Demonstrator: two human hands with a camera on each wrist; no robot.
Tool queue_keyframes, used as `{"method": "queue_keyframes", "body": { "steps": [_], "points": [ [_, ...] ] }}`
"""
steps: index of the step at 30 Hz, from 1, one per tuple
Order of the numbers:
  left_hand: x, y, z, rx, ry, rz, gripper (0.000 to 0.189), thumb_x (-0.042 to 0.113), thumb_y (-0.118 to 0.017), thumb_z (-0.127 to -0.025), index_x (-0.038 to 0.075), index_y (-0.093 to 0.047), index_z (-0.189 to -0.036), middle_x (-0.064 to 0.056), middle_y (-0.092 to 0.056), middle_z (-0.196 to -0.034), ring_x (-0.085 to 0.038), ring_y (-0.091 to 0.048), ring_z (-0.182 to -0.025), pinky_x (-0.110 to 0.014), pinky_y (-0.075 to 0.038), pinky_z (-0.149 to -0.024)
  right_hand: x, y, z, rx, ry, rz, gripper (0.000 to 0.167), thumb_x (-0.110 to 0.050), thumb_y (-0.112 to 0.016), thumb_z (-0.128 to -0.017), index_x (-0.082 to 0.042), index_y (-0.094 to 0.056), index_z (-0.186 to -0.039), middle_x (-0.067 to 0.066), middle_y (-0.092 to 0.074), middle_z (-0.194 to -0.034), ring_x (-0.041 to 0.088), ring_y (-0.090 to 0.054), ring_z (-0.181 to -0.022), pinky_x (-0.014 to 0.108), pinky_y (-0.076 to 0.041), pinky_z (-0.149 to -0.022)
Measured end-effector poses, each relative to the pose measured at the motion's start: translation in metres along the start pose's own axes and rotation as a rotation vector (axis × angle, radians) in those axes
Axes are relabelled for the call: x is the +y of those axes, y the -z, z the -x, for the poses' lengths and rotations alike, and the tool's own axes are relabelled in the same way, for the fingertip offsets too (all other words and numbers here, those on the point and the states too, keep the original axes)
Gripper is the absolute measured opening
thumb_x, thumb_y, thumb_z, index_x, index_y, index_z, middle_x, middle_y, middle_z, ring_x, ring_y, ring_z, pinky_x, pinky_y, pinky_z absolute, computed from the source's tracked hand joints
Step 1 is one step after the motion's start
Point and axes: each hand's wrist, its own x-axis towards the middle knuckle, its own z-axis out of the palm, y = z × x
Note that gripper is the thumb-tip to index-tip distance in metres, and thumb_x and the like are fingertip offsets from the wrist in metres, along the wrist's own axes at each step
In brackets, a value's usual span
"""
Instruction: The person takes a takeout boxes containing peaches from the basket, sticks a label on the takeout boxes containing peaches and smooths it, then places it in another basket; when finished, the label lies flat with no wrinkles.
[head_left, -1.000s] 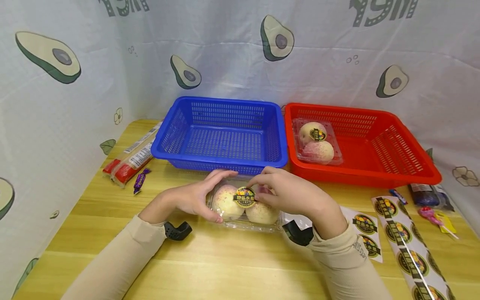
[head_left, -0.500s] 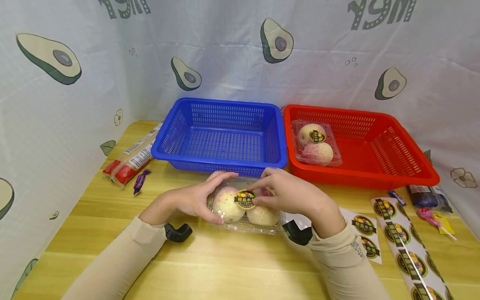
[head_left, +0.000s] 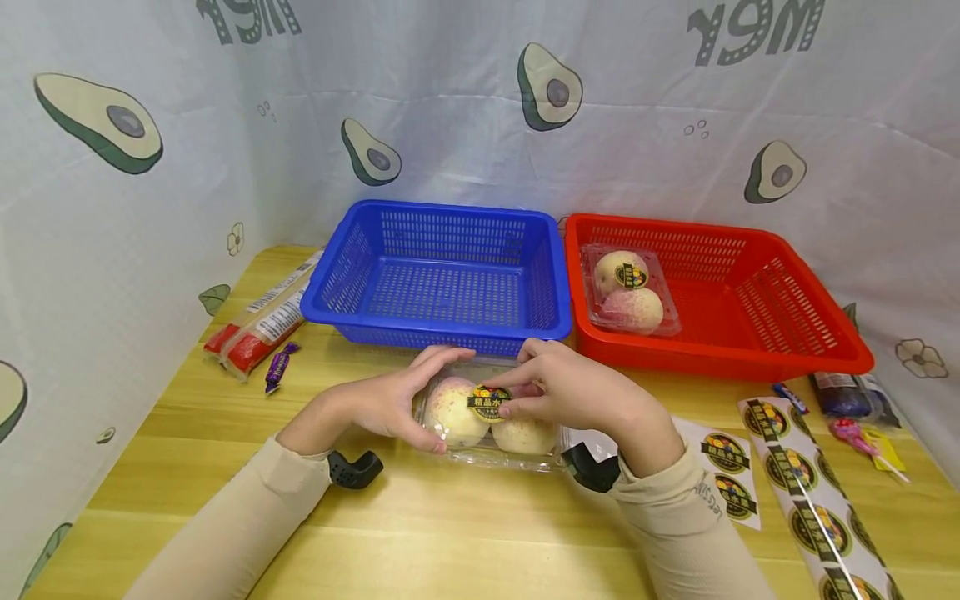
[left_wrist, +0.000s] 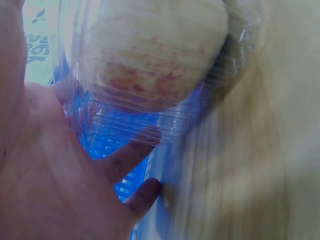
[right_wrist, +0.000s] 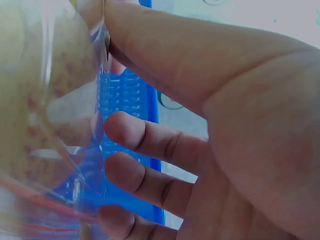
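In the head view, a clear plastic box (head_left: 517, 460) with two pale peaches (head_left: 456, 412) lies on the table in front of the blue basket. My left hand (head_left: 390, 404) grips its left end, thumb at the front and fingers at the back. A round black-and-gold sticker (head_left: 487, 403) sits on the lid. My right hand (head_left: 577, 392) reaches over the box's right part, thumb and index fingertip pressing on the sticker. In the right wrist view the other fingers (right_wrist: 125, 172) are bent beside the lid. The left wrist view shows one peach (left_wrist: 155, 65) through the plastic.
A blue basket (head_left: 442, 287) stands behind the box. The red basket (head_left: 750, 321) to its right holds another stickered peach box (head_left: 630, 292). Sticker sheets (head_left: 795, 483), a lollipop (head_left: 855, 435) and wrapped items lie right; red-ended packets (head_left: 258, 333) and a purple candy (head_left: 281, 367) lie left.
My right thumb and index finger have slid slightly left across the sticker. My left hand keeps its grip on the box. The head view has tilted up a little.
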Motion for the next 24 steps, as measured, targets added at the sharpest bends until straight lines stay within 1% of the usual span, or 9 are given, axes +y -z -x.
{"method": "queue_keyframes", "body": {
  "steps": [4, 7, 9, 11, 14, 16, 20, 22, 24],
  "points": [
    [-0.001, -0.002, 0.0, 0.006, 0.007, -0.002, 0.115, 0.031, -0.088, -0.072, 0.029, -0.013, -0.16, 0.004, -0.009, -0.16, -0.022, -0.026, -0.14, -0.041, -0.04, -0.107, 0.003, 0.002, 0.002, -0.011, -0.048, -0.045, 0.037, -0.031, -0.08, -0.088, -0.022, -0.075, -0.124, 0.003, -0.054, -0.09, 0.017, -0.047, -0.08, 0.029, -0.045, -0.062],
    [0.0, -0.002, -0.001, 0.006, -0.002, 0.004, 0.115, 0.031, -0.088, -0.072, 0.028, -0.014, -0.16, 0.003, -0.01, -0.16, -0.022, -0.027, -0.14, -0.041, -0.04, -0.107, 0.006, 0.005, 0.005, -0.019, -0.079, -0.078, 0.036, -0.029, -0.08, -0.087, -0.022, -0.076, -0.122, 0.003, -0.054, -0.091, 0.018, -0.047, -0.081, 0.029, -0.044, -0.061],
    [0.001, -0.001, 0.0, 0.009, -0.006, 0.005, 0.115, 0.031, -0.088, -0.072, 0.028, -0.014, -0.16, 0.003, -0.011, -0.159, -0.022, -0.027, -0.14, -0.041, -0.04, -0.107, 0.01, 0.007, 0.006, -0.025, -0.082, -0.101, 0.034, -0.027, -0.08, -0.087, -0.021, -0.076, -0.121, 0.002, -0.054, -0.09, 0.02, -0.047, -0.081, 0.029, -0.043, -0.061],
    [0.001, -0.001, 0.0, 0.009, -0.008, 0.002, 0.114, 0.031, -0.088, -0.073, 0.028, -0.014, -0.16, 0.003, -0.012, -0.159, -0.022, -0.028, -0.139, -0.04, -0.04, -0.107, 0.012, 0.009, 0.008, -0.029, -0.075, -0.112, 0.032, -0.026, -0.08, -0.088, -0.021, -0.077, -0.119, 0.001, -0.053, -0.089, 0.02, -0.046, -0.081, 0.029, -0.041, -0.061],
    [0.001, 0.0, 0.0, 0.007, -0.01, 0.002, 0.114, 0.033, -0.088, -0.073, 0.028, -0.014, -0.16, 0.002, -0.012, -0.159, -0.023, -0.029, -0.139, -0.04, -0.04, -0.107, 0.012, 0.011, 0.009, -0.029, -0.038, -0.118, 0.03, -0.025, -0.079, -0.089, -0.018, -0.077, -0.119, -0.002, -0.054, -0.087, 0.02, -0.047, -0.081, 0.028, -0.042, -0.062],
    [0.002, 0.0, 0.0, 0.005, -0.013, 0.003, 0.114, 0.033, -0.088, -0.074, 0.028, -0.014, -0.16, 0.002, -0.011, -0.159, -0.023, -0.029, -0.139, -0.04, -0.041, -0.107, 0.01, 0.012, 0.01, -0.016, -0.014, -0.103, 0.031, -0.025, -0.079, -0.09, -0.017, -0.077, -0.12, -0.003, -0.055, -0.087, 0.019, -0.049, -0.082, 0.028, -0.045, -0.063],
    [0.002, 0.001, 0.0, 0.002, -0.026, 0.01, 0.113, 0.033, -0.087, -0.075, 0.026, -0.013, -0.16, 0.0, -0.012, -0.159, -0.023, -0.032, -0.137, -0.039, -0.042, -0.106, 0.004, 0.013, 0.011, 0.019, 0.018, -0.061, 0.039, -0.022, -0.079, -0.09, -0.018, -0.072, -0.128, -0.002, -0.056, -0.091, 0.019, -0.051, -0.082, 0.028, -0.047, -0.066],
    [0.002, 0.001, 0.0, 0.002, -0.025, 0.004, 0.114, 0.033, -0.087, -0.074, 0.026, -0.013, -0.16, 0.0, -0.012, -0.159, -0.023, -0.032, -0.137, -0.039, -0.042, -0.106, 0.002, 0.013, 0.01, 0.038, 0.027, -0.055, 0.037, -0.018, -0.078, -0.09, -0.019, -0.073, -0.127, -0.001, -0.055, -0.093, 0.018, -0.051, -0.082, 0.028, -0.047, -0.066],
    [0.002, 0.001, 0.0, 0.002, -0.023, -0.004, 0.114, 0.033, -0.088, -0.074, 0.026, -0.013, -0.16, 0.0, -0.012, -0.159, -0.023, -0.031, -0.138, -0.04, -0.041, -0.106, 0.002, 0.012, 0.01, 0.039, 0.031, -0.057, 0.036, -0.016, -0.078, -0.09, -0.019, -0.074, -0.126, -0.001, -0.055, -0.093, 0.017, -0.051, -0.081, 0.028, -0.047, -0.066]
  ]
}}
